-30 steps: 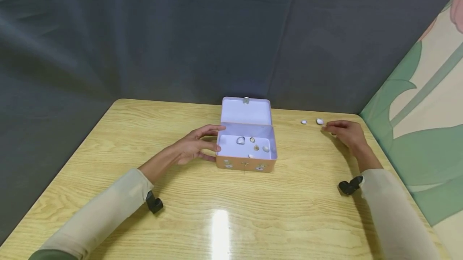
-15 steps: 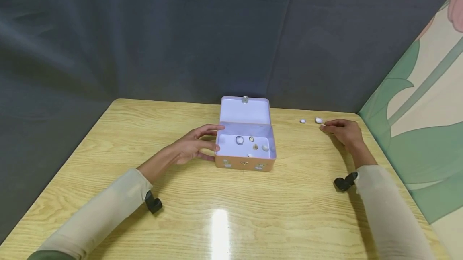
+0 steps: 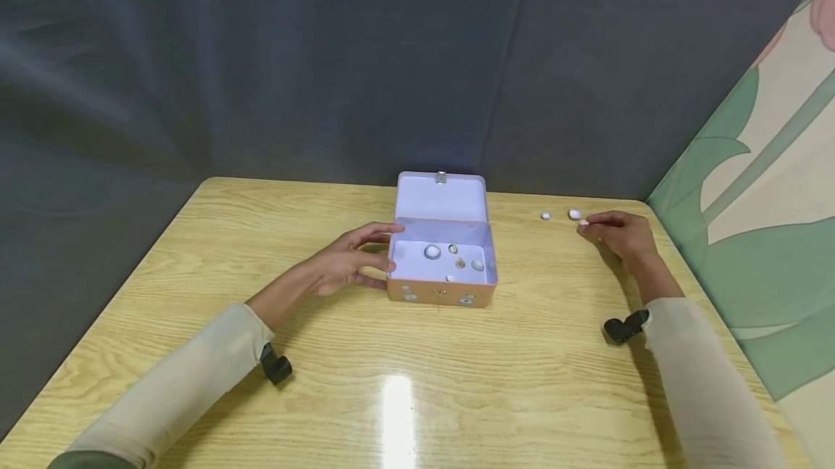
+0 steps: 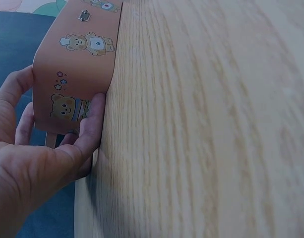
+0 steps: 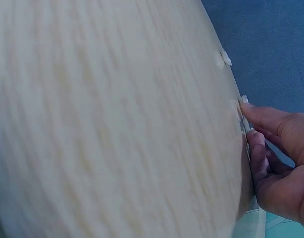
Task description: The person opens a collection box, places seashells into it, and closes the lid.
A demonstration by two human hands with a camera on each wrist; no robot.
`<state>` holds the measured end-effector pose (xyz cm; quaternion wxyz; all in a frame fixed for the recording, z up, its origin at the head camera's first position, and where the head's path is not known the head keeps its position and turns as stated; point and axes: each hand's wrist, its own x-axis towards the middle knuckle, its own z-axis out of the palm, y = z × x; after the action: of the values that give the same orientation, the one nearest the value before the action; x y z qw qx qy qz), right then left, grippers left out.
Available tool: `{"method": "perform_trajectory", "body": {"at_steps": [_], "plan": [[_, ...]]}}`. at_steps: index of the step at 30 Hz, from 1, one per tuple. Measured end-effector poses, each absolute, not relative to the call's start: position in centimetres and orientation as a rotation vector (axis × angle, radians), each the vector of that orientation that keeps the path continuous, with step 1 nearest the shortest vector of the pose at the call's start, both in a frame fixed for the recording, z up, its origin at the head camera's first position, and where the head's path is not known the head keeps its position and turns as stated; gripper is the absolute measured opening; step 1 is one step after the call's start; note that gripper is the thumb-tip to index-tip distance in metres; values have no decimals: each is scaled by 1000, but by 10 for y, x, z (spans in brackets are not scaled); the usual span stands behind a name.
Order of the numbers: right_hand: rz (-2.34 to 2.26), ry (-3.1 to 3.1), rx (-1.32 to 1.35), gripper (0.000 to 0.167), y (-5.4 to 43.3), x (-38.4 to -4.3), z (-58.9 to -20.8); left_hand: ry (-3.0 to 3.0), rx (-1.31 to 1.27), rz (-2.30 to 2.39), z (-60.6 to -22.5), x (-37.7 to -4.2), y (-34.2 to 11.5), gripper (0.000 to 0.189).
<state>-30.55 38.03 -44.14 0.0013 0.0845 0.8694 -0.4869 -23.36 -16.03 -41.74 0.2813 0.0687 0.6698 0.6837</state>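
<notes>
An orange tin box (image 3: pixel 440 293) with a lilac inside and cartoon bears on its front stands open on the table. My left hand (image 3: pixel 346 259) grips its left end, fingertips at the rim and side; the left wrist view shows the curled fingers (image 4: pixel 94 116) against the tin. Inside lie several small shells, among them a larger round white one (image 3: pixel 432 251). At the table's far right, my right hand (image 3: pixel 622 237) pinches a small white shell (image 3: pixel 583 222), mostly covered by the fingertips. Just beyond it sits another white shell (image 3: pixel 574 214), with a smaller white one (image 3: pixel 546 216) to its left.
The tin's lid (image 3: pixel 441 197) leans back on its hinge, clasp up. A dark curtain (image 3: pixel 365 70) hangs behind the wooden table (image 3: pixel 293 396), and a flower-patterned panel (image 3: pixel 776 237) runs along its right edge.
The right fingertips have shifted slightly beside the white shell on the table, and the pinched shell now shows more. The larger shell in the tin has rocked a little. The left hand keeps its grip.
</notes>
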Motion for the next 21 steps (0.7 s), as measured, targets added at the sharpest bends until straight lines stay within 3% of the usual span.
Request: {"method": "perform_trajectory", "body": {"at_steps": [6,12,21], "plan": [[-1635,2689,249,24,377,-305,-436,1800,191,1822,-417,-233,-160,80],[-1922,2501,227,14,371,-304,-432,1802,192,1829,-416,-233,-160,81],[-2203,2214,138,24,354,-290,-422,1798,172,1834,-416,-233,-160,77]]}}
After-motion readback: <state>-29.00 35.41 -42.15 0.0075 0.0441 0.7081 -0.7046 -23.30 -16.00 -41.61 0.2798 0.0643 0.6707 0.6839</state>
